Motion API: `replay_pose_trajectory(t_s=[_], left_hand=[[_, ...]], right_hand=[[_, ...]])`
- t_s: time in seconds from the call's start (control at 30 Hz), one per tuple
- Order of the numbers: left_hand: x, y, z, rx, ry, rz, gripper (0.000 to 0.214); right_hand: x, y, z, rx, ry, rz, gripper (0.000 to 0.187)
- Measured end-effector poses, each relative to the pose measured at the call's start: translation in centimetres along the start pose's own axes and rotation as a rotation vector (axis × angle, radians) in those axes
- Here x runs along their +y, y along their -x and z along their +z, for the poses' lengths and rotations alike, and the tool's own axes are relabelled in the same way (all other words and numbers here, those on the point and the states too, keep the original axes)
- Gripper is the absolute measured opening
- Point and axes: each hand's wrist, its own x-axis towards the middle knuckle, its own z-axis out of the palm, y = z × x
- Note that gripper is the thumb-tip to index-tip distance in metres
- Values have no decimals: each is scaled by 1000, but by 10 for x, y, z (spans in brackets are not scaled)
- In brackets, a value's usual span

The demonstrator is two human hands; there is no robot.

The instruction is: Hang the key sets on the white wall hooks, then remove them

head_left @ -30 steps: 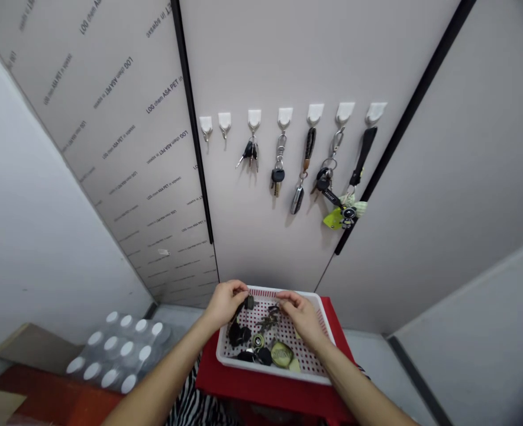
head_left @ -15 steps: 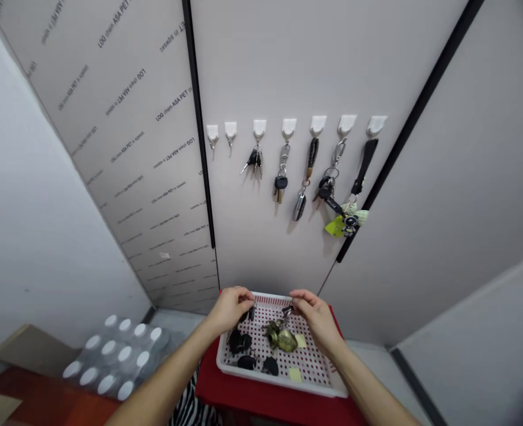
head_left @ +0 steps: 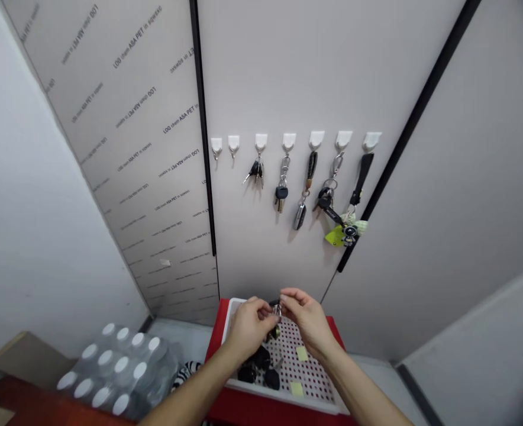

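Over the far side of a white perforated basket (head_left: pixel 288 400), both my hands meet at a small shiny metal key ring (head_left: pixel 277 310) with a dark part above it. The fingertips of my left hand (head_left: pixel 248 328) are pinched at its left side. My right hand (head_left: pixel 309 324) pinches its upper right. How the pieces join is too small to make out. Below, partly hidden by my left hand, shows a gold-coloured trinket (head_left: pixel 274 333). Several black key fobs (head_left: pixel 261 358) lie in the basket's left part, with yellow paper notes (head_left: pixel 302 354) further right.
White hooks (head_left: pixel 289 141) run in a row along the panel ahead. Key sets hang from several, including a black strap (head_left: pixel 364 174) with a green charm (head_left: pixel 333 236); the two leftmost hooks (head_left: pixel 233 144) bear nothing. Wrapped bottles (head_left: pixel 122 367) stand lower left. Under the basket is a red surface (head_left: pixel 217 331).
My hands have come together, the left moving right to meet the right at the key ring. The view has tilted slightly upward, and the gold trinket is now mostly covered.
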Motion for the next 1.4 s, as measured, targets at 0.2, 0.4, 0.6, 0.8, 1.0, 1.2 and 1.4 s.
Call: replay_pose_trajectory(t_s=[0.2, 0.4, 0.6, 0.8, 1.0, 1.2, 1.4], left_hand=[[12, 2, -1, 20, 99, 74, 13], [14, -4, -9, 104, 53, 43, 18], [25, -24, -46, 79, -2, 157, 18], [39, -35, -69, -10, -38, 258, 16], [49, -51, -83, 4, 23, 236, 16], [50, -79, -99, 28, 257, 125, 13], [65, -111, -128, 202, 483, 69, 13]], right_hand=[[-6, 1, 11, 58, -67, -18, 23], [-3, 2, 11, 88, -30, -60, 21], [-12, 3, -1, 124, 346, -282, 17], [-31, -4, 14, -257, 429, -347, 22], [-47, -18, 31, -283, 451, -372, 16], [-72, -44, 51, -224, 418, -367, 14], [-107, -70, 94, -163, 369, -445, 13]])
